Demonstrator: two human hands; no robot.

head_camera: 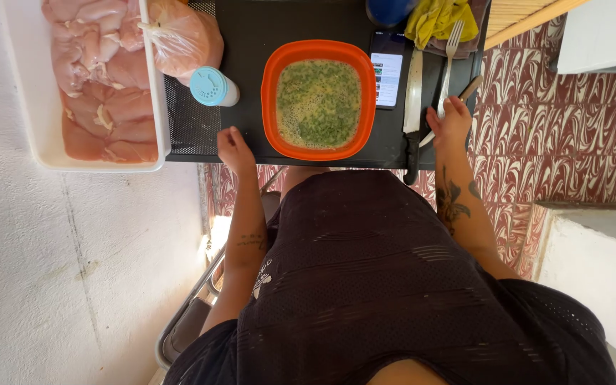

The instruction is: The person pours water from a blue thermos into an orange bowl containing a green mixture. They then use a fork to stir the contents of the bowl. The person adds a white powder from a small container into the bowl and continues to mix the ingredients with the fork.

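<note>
Right hand [450,122] pinching a fork [449,60]; left hand [234,148] loosely curled, empty, beside orange bowl [272,78].

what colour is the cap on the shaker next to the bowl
Light blue, on a white shaker lying left of the orange bowl; the head view shows it.

One head-worn camera supplies the only view. It looks steeply downward along the wearer's torso, so the black mesh garment fills the near half of the frame. The dark rectangular metal table [251,36] lies at the far edge, at arm's reach (only its near portion is framed). A white textured wall runs along the left; red-and-white patterned floor tiles [579,142] show on the right.
</note>
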